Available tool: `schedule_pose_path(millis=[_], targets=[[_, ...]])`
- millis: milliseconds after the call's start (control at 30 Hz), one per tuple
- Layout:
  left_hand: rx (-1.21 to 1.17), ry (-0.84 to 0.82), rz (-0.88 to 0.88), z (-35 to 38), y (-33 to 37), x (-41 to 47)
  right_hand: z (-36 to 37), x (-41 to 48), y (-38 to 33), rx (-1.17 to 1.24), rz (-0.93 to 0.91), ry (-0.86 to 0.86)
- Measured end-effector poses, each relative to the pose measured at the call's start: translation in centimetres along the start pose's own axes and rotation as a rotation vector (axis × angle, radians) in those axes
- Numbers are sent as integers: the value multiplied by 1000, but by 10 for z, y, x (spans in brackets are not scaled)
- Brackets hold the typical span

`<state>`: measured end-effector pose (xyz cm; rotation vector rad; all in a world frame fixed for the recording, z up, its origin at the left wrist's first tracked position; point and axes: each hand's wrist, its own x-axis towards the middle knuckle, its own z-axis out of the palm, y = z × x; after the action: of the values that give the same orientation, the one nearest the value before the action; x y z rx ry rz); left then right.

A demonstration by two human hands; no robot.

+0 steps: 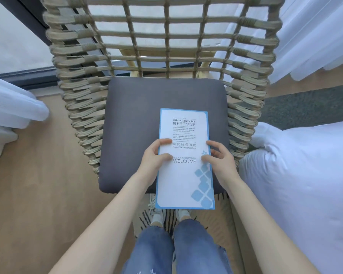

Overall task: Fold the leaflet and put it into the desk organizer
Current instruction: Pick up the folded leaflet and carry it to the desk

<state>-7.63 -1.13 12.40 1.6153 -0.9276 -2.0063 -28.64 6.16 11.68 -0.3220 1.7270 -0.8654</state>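
A white leaflet [184, 180] with a blue border and printed text lies flat and lengthwise over the grey seat cushion [135, 125] of a woven chair, its near end jutting past the cushion's front edge. My left hand [154, 161] grips the leaflet's left edge at mid-length, thumb and fingertips on the paper. On the opposite edge my right hand [219, 162] holds it the same way. No desk organizer is in view.
The woven rope chair [166, 46] rises behind the cushion with high sides. A white bed [305, 184] is at the right, white curtains [12, 107] hang at the left and upper right. My legs and shoes stand on a patterned rug [216, 214] below.
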Motion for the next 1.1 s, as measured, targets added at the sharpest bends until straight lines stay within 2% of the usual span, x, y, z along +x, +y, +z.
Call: schedule_pose_path(millis=[233,500,667,767,867,1100], targets=[[-55,-19,102,9,106,-124,-12,-133,-115,68,-139,-94],[-82,-31,418,17,242,-249,-19,-264,-245,54,-464,-268],[-161,-96,618,15,304,-294,-22,-311,-317,90,-666,-259],[-164,-98,712,17,325,-308,-17,-321,-345,114,-722,-289],[-160,-37,791,13,335,-321,-5,-327,-366,106,-759,-337],[-214,249,867,-32,325,-352,58,-328,-382,33,-785,-540]])
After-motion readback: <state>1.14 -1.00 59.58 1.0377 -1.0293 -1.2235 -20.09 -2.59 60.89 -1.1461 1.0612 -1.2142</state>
